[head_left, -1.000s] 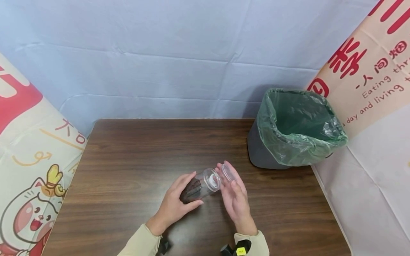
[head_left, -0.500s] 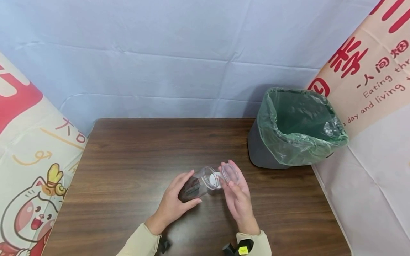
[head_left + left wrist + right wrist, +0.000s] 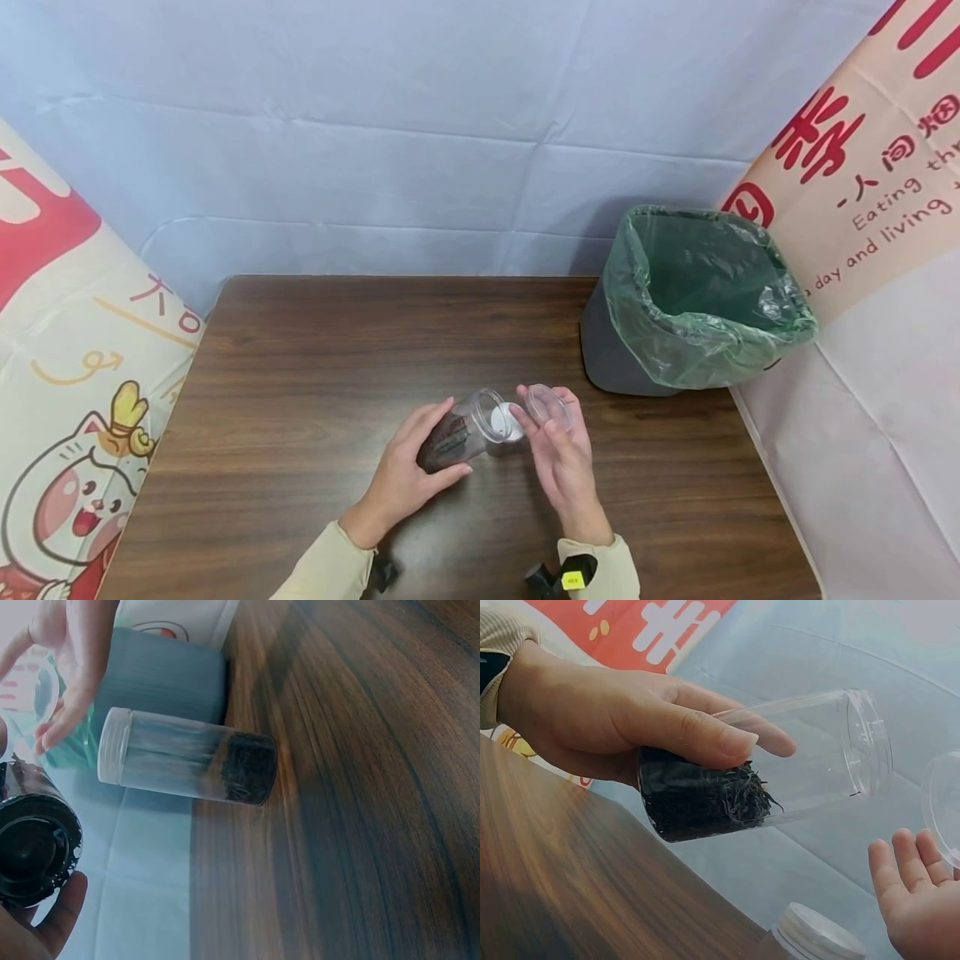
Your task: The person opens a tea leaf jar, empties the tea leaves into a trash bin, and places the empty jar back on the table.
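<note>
Above the near half of the brown table (image 3: 262, 433), the left hand (image 3: 405, 471) curls its fingers and thumb around an open jar (image 3: 455, 440), clear-walled and tilted, its mouth toward the right hand (image 3: 566, 471). Dark, wiry shreds (image 3: 712, 799) gather at its base end. The right hand pinches a clear round lid (image 3: 547, 406). Beside that mouth, a capped jar (image 3: 176, 757) with dark contents stands upright; farther, a grey bin (image 3: 609, 354) wears a green bag (image 3: 693, 346).
</note>
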Demonstrator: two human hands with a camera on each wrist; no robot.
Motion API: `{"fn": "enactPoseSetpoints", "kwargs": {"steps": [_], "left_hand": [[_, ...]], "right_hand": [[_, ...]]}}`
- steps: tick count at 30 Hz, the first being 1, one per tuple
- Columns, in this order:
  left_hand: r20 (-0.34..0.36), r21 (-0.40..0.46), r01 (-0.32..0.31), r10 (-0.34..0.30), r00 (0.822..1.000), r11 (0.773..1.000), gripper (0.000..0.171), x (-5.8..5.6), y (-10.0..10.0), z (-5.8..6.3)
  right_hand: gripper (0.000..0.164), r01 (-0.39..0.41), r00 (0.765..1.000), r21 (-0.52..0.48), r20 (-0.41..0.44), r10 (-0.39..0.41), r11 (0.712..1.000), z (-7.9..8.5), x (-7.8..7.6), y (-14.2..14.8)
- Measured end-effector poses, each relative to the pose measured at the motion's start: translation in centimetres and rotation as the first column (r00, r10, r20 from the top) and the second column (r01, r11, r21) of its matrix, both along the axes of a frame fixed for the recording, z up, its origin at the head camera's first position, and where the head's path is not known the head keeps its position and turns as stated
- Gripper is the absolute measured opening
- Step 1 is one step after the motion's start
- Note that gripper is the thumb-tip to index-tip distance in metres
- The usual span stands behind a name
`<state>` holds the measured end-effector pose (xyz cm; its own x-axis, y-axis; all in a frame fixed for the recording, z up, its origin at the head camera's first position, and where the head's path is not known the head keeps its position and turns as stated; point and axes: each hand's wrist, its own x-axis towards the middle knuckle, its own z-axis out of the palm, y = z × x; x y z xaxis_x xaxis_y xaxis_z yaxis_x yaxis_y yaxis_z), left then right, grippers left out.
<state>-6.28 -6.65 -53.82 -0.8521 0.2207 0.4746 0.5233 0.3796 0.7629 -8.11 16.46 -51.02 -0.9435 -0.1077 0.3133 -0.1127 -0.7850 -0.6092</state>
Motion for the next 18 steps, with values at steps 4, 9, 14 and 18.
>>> {"fn": "enactPoseSetpoints", "kwargs": {"steps": [4,9,14,18], "left_hand": [[0.024,0.002,0.001,-0.001,1.0,1.0,0.091,0.05,0.02,0.05],[0.028,-0.005,0.002,-0.001,1.0,1.0,0.089,0.02,0.04,0.15],[0.039,-0.002,0.004,-0.003,0.999,1.0,0.09,0.04,0.02,0.33],[0.044,0.005,-0.001,0.001,0.999,1.0,0.091,0.06,-0.03,0.4]], "right_hand": [[0.042,0.032,0.999,0.04,0.002,-0.032,0.999,0.07,-0.21,0.16],[0.045,0.033,0.998,0.067,-0.048,-0.03,0.997,0.03,-0.56,0.34],[0.052,0.028,0.997,0.072,-0.068,-0.023,0.997,0.14,-0.7,0.33],[0.059,0.046,0.998,0.093,-0.043,-0.042,0.995,0.29,-0.7,0.26]]}}
